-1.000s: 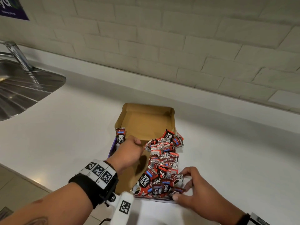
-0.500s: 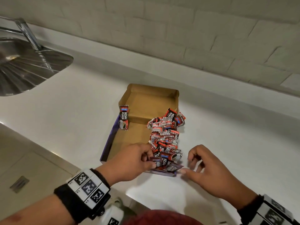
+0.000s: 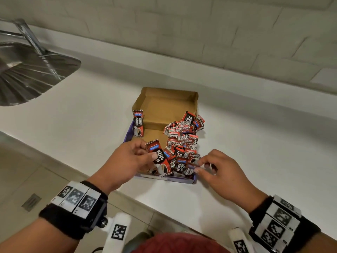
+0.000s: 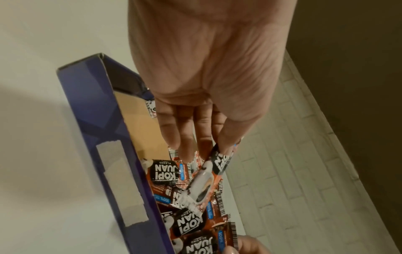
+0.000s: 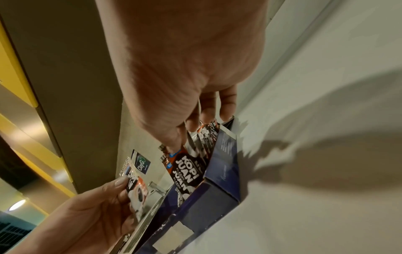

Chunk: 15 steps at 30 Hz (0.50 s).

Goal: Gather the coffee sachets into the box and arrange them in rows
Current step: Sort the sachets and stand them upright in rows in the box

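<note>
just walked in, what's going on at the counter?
A person is sorting coffee sachets in an open cardboard box on the white counter. The left hand holds one sachet lifted above the box; the right hand pinches another at the near right corner. Most sachets lie in a loose pile along the right side, and one stands against the left wall. No rows yet.

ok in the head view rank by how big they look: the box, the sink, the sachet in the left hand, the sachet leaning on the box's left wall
1. sink, cut off by the frame
2. box
3. held sachet, nearer the camera, so unsure
4. leaning sachet
</note>
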Each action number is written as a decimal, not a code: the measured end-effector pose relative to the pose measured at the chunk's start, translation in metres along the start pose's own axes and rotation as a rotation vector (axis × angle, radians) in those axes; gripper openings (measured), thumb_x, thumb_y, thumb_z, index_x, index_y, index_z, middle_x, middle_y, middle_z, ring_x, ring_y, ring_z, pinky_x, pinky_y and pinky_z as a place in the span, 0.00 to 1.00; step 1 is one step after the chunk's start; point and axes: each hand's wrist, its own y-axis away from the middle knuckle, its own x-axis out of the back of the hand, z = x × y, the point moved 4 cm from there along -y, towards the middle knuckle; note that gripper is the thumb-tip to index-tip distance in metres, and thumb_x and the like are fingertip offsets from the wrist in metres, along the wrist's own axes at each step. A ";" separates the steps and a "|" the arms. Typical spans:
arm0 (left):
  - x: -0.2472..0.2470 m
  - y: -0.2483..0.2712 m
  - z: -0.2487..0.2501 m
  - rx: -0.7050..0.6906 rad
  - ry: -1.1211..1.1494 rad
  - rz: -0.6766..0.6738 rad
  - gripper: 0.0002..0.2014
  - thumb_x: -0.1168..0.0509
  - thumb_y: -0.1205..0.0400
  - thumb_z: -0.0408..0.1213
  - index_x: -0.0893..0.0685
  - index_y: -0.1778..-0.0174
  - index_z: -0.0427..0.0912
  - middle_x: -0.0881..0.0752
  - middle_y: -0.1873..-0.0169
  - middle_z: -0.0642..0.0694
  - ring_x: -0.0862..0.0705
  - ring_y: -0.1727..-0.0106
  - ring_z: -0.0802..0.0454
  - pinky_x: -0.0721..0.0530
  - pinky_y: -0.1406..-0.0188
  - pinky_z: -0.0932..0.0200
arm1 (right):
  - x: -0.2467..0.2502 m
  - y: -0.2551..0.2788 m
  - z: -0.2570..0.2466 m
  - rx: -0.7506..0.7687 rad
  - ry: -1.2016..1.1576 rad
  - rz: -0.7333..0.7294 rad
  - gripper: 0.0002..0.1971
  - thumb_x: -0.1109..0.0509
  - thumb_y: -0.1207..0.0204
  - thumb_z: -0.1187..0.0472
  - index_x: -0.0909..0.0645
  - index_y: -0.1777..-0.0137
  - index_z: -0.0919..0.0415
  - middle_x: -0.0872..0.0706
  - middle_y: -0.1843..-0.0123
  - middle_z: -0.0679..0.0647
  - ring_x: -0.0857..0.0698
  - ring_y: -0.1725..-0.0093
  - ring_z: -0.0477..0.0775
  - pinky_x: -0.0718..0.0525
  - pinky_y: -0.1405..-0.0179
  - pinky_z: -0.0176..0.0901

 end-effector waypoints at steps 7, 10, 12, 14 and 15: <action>0.006 -0.001 0.010 -0.106 -0.034 -0.099 0.06 0.22 0.24 0.31 0.09 0.59 0.46 0.09 0.57 0.34 0.09 0.56 0.34 0.08 0.51 0.39 | 0.025 -0.006 -0.037 -0.153 -0.236 0.056 0.07 0.22 0.21 0.55 0.14 0.59 0.45 0.12 0.64 0.46 0.18 0.69 0.38 0.27 0.67 0.28; 0.004 -0.005 0.022 -0.172 -0.047 -0.118 0.10 0.22 0.25 0.28 0.06 0.56 0.49 0.07 0.61 0.43 0.09 0.60 0.41 0.08 0.52 0.44 | 0.031 -0.019 -0.068 -0.150 -0.365 0.018 0.05 0.22 0.21 0.58 0.14 0.58 0.50 0.08 0.62 0.50 0.10 0.64 0.48 0.15 0.60 0.38; 0.004 -0.009 0.030 -0.212 -0.072 -0.120 0.10 0.22 0.24 0.30 0.06 0.50 0.49 0.06 0.58 0.49 0.08 0.56 0.46 0.09 0.48 0.50 | 0.029 -0.029 -0.086 -0.159 -0.419 -0.046 0.05 0.22 0.20 0.60 0.14 0.57 0.52 0.09 0.64 0.49 0.10 0.67 0.52 0.11 0.58 0.49; 0.007 -0.014 0.037 -0.274 -0.134 -0.160 0.10 0.23 0.23 0.33 0.07 0.50 0.53 0.07 0.57 0.56 0.09 0.53 0.56 0.11 0.47 0.59 | 0.025 -0.037 -0.098 -0.160 -0.406 -0.094 0.06 0.22 0.20 0.60 0.15 0.57 0.50 0.11 0.67 0.47 0.11 0.69 0.50 0.10 0.59 0.55; 0.009 -0.017 0.038 -0.302 -0.172 -0.166 0.09 0.23 0.22 0.35 0.06 0.51 0.54 0.07 0.57 0.58 0.10 0.53 0.57 0.12 0.46 0.59 | 0.023 -0.041 -0.102 -0.155 -0.389 -0.106 0.06 0.23 0.20 0.59 0.15 0.57 0.50 0.11 0.67 0.46 0.11 0.70 0.49 0.11 0.59 0.54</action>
